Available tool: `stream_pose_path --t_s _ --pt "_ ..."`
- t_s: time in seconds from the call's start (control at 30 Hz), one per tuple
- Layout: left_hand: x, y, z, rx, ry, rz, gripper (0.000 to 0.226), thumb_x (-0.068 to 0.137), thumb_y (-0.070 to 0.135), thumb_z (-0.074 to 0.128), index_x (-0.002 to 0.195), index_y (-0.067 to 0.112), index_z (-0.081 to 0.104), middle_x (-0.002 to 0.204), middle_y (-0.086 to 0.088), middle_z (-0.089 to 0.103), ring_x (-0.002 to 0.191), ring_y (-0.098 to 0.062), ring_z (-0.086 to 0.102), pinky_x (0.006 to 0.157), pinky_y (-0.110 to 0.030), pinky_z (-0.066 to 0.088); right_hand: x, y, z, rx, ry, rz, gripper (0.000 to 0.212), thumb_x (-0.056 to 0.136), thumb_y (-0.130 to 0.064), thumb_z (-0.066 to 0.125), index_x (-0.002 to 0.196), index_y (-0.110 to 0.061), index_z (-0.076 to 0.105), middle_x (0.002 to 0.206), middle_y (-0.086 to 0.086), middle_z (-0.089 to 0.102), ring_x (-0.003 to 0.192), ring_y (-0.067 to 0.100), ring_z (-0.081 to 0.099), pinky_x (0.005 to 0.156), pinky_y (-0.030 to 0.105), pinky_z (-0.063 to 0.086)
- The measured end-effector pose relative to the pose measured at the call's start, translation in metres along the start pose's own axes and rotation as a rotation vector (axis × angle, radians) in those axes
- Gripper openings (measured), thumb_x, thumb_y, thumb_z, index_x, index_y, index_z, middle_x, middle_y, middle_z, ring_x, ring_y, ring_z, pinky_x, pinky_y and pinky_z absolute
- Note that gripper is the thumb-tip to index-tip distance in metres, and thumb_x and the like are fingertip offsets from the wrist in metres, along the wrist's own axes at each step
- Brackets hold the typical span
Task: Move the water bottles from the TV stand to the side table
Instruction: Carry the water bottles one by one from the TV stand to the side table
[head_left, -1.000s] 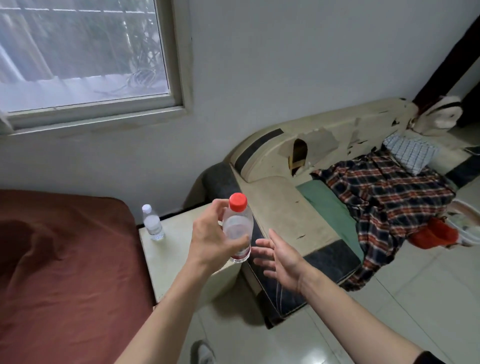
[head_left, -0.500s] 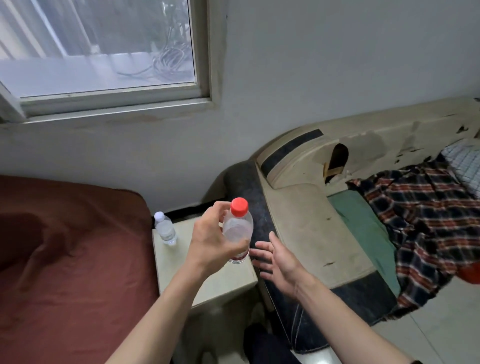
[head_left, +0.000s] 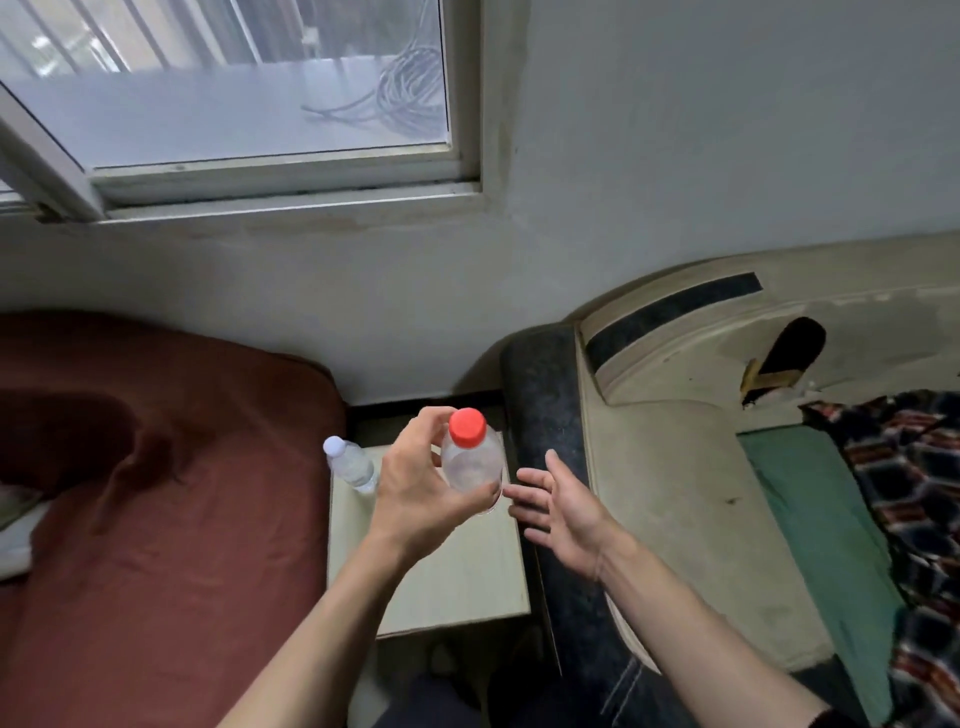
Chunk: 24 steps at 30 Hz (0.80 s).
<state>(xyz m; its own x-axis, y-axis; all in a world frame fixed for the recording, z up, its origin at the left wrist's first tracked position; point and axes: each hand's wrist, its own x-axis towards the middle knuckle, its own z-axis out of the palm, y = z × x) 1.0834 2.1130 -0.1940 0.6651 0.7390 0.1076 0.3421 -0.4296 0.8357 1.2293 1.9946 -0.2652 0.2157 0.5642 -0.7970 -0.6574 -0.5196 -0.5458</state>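
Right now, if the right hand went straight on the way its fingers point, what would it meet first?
Probably the red-capped bottle gripped in the left hand: the right hand is open, fingers aimed left at its base. Depth is unclear; it could pass just in front.

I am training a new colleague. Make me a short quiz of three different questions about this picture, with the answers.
1. True or false: the left hand holds the red-capped bottle.
2. Which best describes the right hand? A: gripping a bottle; B: open, holding nothing; C: flat on the bed.
3. Fill in: the white-capped bottle stands on the ____.

Key:
1. true
2. B
3. side table
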Motion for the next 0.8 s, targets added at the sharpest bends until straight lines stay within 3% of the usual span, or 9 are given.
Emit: stream_pose_path --t_s 0.27,0.57,0.63,0.8 --pt "0.028 -0.030 -0.010 -0.017 -0.014 -0.025 0.054 0.062 0.026 0.086 0.107 0.030 0.058 0.100 0.013 0.064 0.094 -0.013 0.063 0.076 -0.036 0.054 0.030 -0.011 0.021 -0.109 0.037 -0.007 0.061 0.098 -0.063 0.024 0.136 -0.023 0.050 0.134 -0.001 0.062 0.128 0.027 0.049 0.116 0.050 0.026" --pt "0.042 -0.087 -0.014 -0.012 0.025 -0.137 0.054 0.060 0.023 0.086 0.106 0.027 0.059 0.098 0.011 0.063 0.091 -0.010 0.061 0.070 -0.017 0.048 0.063 -0.009 0.045 -0.231 0.112 -0.014 0.053 0.100 -0.058 0.027 0.125 -0.025 0.061 0.125 -0.003 0.064 0.121 0.021 0.055 0.111 0.046 0.035" --pt "0.045 -0.100 -0.010 -0.010 0.030 -0.162 0.052 0.060 0.023 0.084 0.106 0.027 0.059 0.097 0.011 0.062 0.090 -0.009 0.060 0.071 -0.018 0.048 0.066 -0.012 0.047 -0.336 0.163 -0.074 0.048 0.102 -0.054 0.028 0.124 -0.027 0.060 0.125 -0.005 0.062 0.121 0.019 0.054 0.106 0.041 0.037" --pt "0.053 -0.135 0.005 -0.011 0.070 -0.197 0.047 0.061 0.024 0.077 0.104 0.026 0.058 0.098 0.012 0.061 0.093 -0.012 0.060 0.079 -0.035 0.051 0.069 -0.027 0.046 -0.631 0.184 -0.254 0.036 0.100 -0.050 0.034 0.114 -0.033 0.062 0.110 -0.021 0.063 0.104 -0.003 0.056 0.082 0.018 0.041"
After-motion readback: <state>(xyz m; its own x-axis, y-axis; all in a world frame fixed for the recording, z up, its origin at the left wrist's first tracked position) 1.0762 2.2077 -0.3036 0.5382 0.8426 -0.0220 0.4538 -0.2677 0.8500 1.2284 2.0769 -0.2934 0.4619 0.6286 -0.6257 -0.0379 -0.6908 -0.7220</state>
